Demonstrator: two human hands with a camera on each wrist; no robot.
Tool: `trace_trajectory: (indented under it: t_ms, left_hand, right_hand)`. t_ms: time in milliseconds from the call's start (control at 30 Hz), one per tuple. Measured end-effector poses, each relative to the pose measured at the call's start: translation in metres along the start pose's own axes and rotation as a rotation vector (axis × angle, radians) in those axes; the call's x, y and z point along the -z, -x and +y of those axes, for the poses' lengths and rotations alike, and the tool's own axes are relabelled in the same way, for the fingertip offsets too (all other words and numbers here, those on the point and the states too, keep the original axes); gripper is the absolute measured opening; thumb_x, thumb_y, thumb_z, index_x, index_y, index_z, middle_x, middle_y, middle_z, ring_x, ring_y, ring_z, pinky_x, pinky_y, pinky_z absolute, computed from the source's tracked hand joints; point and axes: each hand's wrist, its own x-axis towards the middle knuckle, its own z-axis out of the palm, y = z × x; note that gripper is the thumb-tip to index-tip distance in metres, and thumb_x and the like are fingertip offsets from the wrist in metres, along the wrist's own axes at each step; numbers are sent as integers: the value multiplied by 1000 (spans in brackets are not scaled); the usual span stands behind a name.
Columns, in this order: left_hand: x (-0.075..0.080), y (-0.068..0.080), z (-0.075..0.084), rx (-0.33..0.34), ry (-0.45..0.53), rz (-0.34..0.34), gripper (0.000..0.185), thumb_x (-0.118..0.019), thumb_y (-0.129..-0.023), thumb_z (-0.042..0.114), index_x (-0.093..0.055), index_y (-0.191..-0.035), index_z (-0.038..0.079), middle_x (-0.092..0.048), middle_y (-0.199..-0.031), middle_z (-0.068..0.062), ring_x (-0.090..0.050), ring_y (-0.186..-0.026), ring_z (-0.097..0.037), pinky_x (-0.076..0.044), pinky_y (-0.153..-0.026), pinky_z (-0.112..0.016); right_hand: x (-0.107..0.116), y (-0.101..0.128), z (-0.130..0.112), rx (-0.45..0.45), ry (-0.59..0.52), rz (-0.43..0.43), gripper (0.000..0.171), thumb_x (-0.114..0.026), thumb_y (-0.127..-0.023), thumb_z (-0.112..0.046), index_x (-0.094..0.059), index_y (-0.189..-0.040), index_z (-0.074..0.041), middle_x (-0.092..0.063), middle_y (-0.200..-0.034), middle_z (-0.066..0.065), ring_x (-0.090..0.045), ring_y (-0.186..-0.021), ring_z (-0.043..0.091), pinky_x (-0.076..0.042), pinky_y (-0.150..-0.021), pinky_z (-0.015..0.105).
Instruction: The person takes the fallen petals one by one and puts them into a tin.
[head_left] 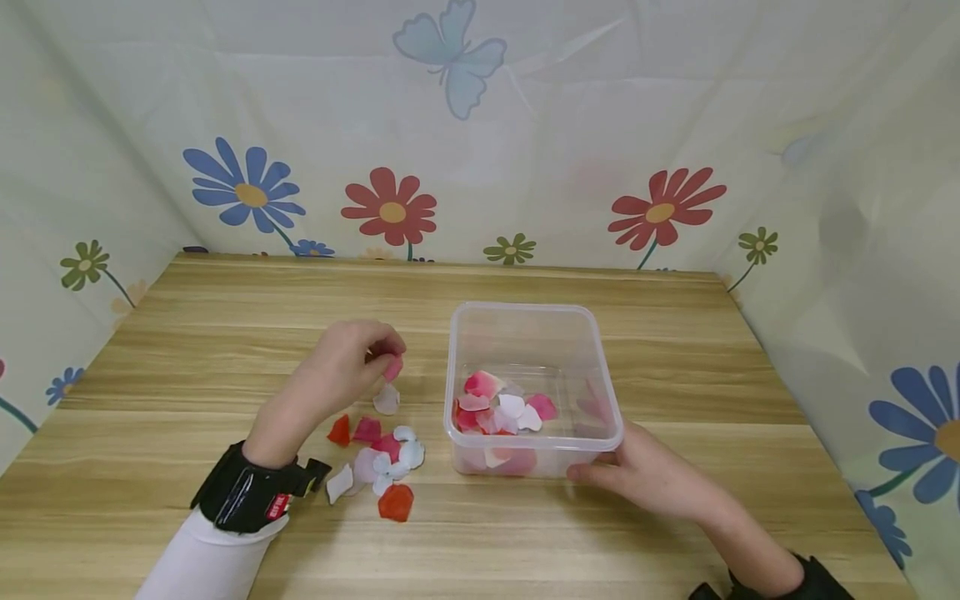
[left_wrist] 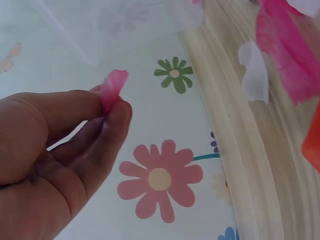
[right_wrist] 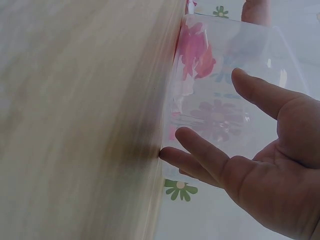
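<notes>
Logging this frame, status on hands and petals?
Left hand pinches pink petal. Right hand steadies clear box. Loose petals beside box; path unobstructed.

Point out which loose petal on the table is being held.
The small pink fabric petal pinched in the left hand, lifted above the wooden table; other loose petals lie flat.

loose petals (head_left: 378, 458) lie on the table (head_left: 225, 333) left of the box (head_left: 534, 333) holding more petals (head_left: 502, 408).
</notes>
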Motion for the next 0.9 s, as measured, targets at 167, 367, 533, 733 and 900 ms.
trace_trajectory:
  t_ms: [167, 367, 533, 733, 900]
  left_hand:
    - [3, 2, 12, -68, 30, 99, 19, -79, -88, 0, -77, -106, 5, -71, -95, -3, -66, -85, -19, -61, -79, -38]
    - [5, 3, 29, -195, 90, 239, 16, -81, -87, 0, -78, -102, 5, -72, -95, -1, -68, -84, -14, -61, -78, -35]
    - [1, 2, 46, -310, 152, 294, 17, -81, -85, -3, -78, -99, 5, -72, -94, 0, -69, -86, -11, -60, -78, -31]
    - [-12, 0, 63, -428, 208, 307, 16, -80, -85, -5, -76, -98, 4, -72, -94, 0, -69, -87, -11, -59, -79, -28]
    - [-22, -3, 71, -467, 239, 276, 17, -81, -85, -4, -75, -98, 5, -71, -95, 0, -68, -87, -9, -58, -79, -24]
  right_hand:
    - [0, 0, 0, -7, 5, 3, 72, -77, -94, -17, -35, -150, -2, -66, -124, 11, -66, -110, 22, -54, -94, 33]
    - [0, 0, -1, -11, 12, 1, 68, -77, -94, -17, -38, -148, -1, -66, -125, 10, -65, -111, 21, -54, -95, 32]
    - [0, 0, -2, -21, 1, -8, 67, -77, -95, -18, -38, -147, 2, -66, -126, 11, -65, -112, 22, -54, -94, 32]
    - [0, 1, -3, -30, 14, -2, 69, -77, -95, -20, -38, -148, 0, -66, -125, 10, -65, -111, 21, -54, -93, 32]
    - [0, 1, -3, -36, 12, -1, 67, -77, -94, -20, -40, -146, 1, -66, -126, 10, -65, -112, 22, -54, -94, 32]
